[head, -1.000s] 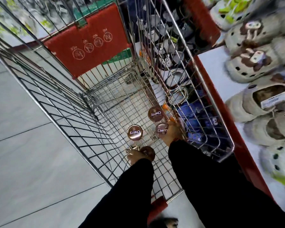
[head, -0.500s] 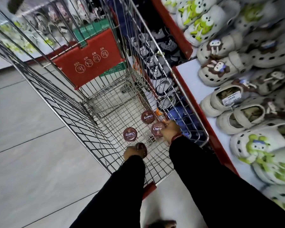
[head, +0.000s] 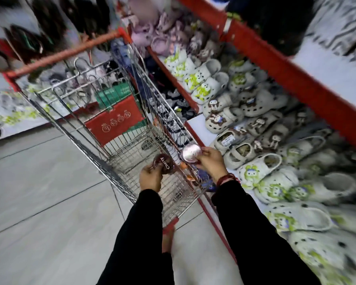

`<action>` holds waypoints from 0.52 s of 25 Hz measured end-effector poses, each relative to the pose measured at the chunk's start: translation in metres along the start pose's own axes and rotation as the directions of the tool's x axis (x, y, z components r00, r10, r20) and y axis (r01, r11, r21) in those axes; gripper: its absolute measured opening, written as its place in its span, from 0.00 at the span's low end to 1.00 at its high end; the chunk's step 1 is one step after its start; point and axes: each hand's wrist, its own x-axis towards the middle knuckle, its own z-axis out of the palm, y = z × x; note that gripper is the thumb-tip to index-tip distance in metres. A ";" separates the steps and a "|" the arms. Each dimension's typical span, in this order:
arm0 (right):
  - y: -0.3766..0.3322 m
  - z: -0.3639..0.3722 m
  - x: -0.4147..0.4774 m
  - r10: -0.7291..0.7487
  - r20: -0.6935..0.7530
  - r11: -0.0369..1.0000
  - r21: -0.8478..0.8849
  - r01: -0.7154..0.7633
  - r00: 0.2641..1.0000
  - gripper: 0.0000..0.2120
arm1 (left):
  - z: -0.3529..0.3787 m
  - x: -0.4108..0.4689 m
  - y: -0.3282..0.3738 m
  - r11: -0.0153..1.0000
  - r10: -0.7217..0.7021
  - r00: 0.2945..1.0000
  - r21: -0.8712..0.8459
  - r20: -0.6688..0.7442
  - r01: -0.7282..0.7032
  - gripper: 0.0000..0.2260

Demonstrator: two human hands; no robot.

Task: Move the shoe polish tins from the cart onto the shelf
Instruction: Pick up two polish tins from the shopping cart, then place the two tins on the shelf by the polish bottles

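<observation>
My left hand [head: 150, 177] grips a dark round shoe polish tin [head: 164, 163] with white lettering, held above the wire cart [head: 103, 153]. My right hand [head: 211, 161] holds a second tin [head: 191, 152], its lid glaring pale, at the cart's right rim beside the shelf [head: 197, 125]. Both tins are lifted off the cart floor. Any other tins in the cart are hidden behind my hands and the blur.
The white shelf with a red edge [head: 296, 79] is packed with pale clogs [head: 253, 171]; a bare white patch lies at its near left corner. The cart has a red handle [head: 66, 53] and a red seat flap [head: 114, 122]. Grey tiled floor [head: 39, 202] spreads left.
Both hands have risen out of the cart basket, each with a tin. My right hand moved toward the shelf side. The camera tilted up, showing more shelf.
</observation>
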 end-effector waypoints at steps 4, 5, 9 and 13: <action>-0.040 -0.038 -0.055 -0.093 -0.065 0.981 0.165 0.102 0.994 0.17 | 0.004 -0.060 0.057 0.985 0.136 0.977 -0.124 0.161 -0.117 0.14; -0.049 -0.054 -0.071 -0.118 -0.086 0.971 0.200 0.133 0.989 0.18 | 0.008 -0.077 0.070 0.979 0.172 0.959 -0.147 0.224 -0.141 0.12; -0.076 -0.123 -0.132 -0.262 -0.190 0.910 0.278 0.308 0.946 0.15 | 0.032 -0.144 0.123 0.952 0.299 0.832 -0.211 0.468 -0.223 0.02; -0.087 -0.192 -0.177 -0.351 -0.322 0.849 0.287 0.444 0.879 0.11 | 0.074 -0.208 0.150 0.941 0.340 0.727 -0.209 0.597 -0.268 0.04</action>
